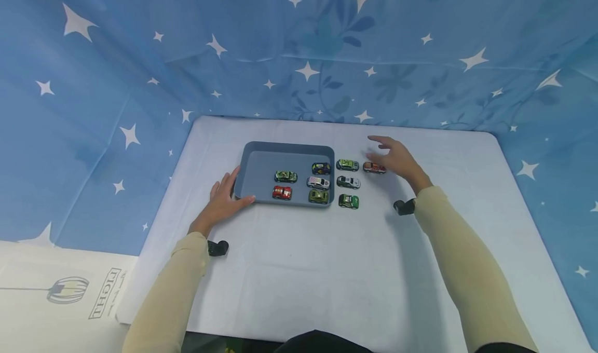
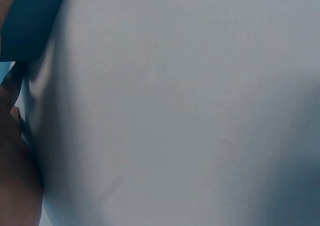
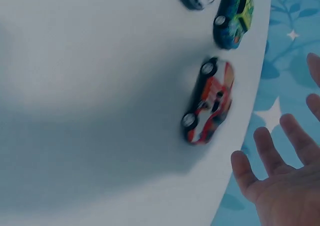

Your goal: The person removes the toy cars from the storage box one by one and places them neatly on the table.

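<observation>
A grey-blue tray (image 1: 259,158) lies on the white table and holds several toy cars, among them a red one (image 1: 282,192) and a green one (image 1: 285,176). My left hand (image 1: 224,197) holds the tray's near left corner (image 2: 30,21), thumb along its front rim. To the right of the tray stand three cars in a column and an orange-red car (image 1: 374,167) (image 3: 210,102) further right. My right hand (image 1: 394,158) (image 3: 280,181) hovers open just right of that car, fingers spread, touching nothing.
The white table (image 1: 327,270) has bare room in front of the tray and on the right. Blue star-patterned cloth (image 1: 140,57) walls in the back and sides. A cardboard box (image 1: 56,290) sits at lower left.
</observation>
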The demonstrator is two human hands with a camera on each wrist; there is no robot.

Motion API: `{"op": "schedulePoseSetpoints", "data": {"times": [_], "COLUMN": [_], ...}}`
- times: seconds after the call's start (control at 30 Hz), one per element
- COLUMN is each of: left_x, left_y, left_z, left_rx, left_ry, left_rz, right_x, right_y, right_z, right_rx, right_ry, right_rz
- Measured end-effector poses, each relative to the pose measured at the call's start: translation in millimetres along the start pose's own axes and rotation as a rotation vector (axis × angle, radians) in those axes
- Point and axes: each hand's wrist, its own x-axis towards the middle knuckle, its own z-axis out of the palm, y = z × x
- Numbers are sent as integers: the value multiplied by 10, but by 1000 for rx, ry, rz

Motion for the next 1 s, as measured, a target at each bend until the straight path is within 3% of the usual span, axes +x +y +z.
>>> {"op": "schedulePoseSetpoints", "data": {"times": [1.0], "left_x": [22], "left_y": [-24], "left_z": [-11], "left_rx": [-6], "left_ry": [2], "left_rz": [8], "right_x": [210], "right_y": [-806], "right_z": [489], "right_rx": [112], "right_ry": [-75], "right_rz": [-295]}}
